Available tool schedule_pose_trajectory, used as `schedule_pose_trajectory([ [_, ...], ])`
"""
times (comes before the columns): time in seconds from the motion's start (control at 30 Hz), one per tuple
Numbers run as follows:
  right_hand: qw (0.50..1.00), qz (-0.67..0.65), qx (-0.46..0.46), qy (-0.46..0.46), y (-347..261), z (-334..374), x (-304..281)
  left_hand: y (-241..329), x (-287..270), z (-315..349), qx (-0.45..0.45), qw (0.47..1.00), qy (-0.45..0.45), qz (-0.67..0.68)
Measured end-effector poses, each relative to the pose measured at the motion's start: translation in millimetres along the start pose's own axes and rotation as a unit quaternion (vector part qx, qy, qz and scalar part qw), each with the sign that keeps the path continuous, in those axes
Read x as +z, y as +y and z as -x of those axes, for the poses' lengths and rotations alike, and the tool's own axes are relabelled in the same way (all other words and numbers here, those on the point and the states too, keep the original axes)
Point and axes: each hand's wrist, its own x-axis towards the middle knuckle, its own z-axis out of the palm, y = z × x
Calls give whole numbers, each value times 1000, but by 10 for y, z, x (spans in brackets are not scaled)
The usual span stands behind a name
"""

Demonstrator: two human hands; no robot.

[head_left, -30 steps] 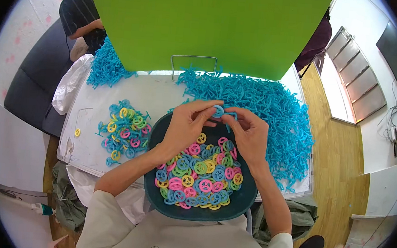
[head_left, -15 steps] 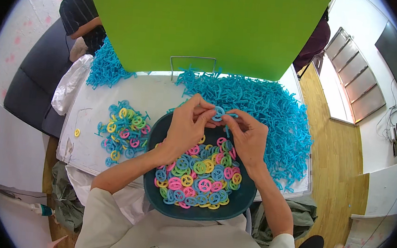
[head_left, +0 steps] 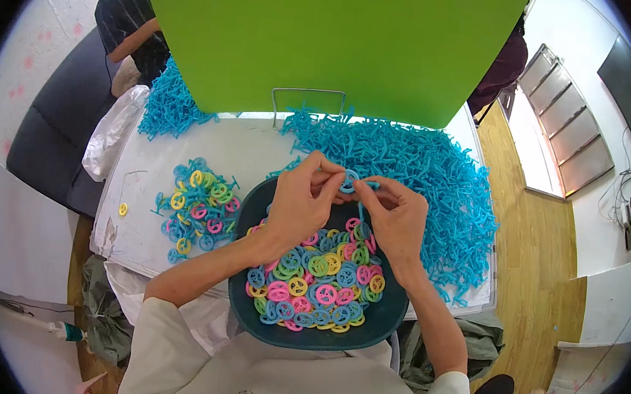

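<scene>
Above our dark-green plastic tub [head_left: 319, 341] of multicoloured plastic wheels [head_left: 326, 294], our left hand [head_left: 300, 199] grips a round blue plastic wheel [head_left: 349, 177], our right hand [head_left: 397, 218] pinching a thin blue plastic piece [head_left: 373, 187] just beside it, the blue plastic heap [head_left: 435, 188] beyond!

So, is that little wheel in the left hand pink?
No, the wheel held by the left hand is light blue, unlike the pink wheels in the dark tub.
</scene>
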Motion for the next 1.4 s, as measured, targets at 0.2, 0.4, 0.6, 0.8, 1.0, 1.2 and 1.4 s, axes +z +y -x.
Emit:
schedule_pose_trajectory([
  [0.2, 998, -17, -47, -42, 79, -22, -1, -148, -119, -49, -46, 993, -26, 108],
  [0.4, 924, -330, 58, -185, -22, -6, -51, -117, -172, -105, -208, 953, -26, 220],
  [0.6, 972, -78, -146, -165, 270, -78, -58, -102, -125, -84, -217, 955, -148, 137],
  [0.8, 983, -139, -121, 6, 285, -132, -7, -569, 169, 25, 218, 888, -239, -326],
  [1.0, 986, -121, -112, -14, 189, -51, -39, -653, 127, -74, 233, 879, -227, -349],
  [1.2, 992, -84, -92, 29, 210, -75, -67, -130, -83, -90, -59, 994, -65, -68],
  [1.4, 990, -2, -138, 14, 179, -67, -75, -70, -182, -111, -91, 986, -67, 126],
])
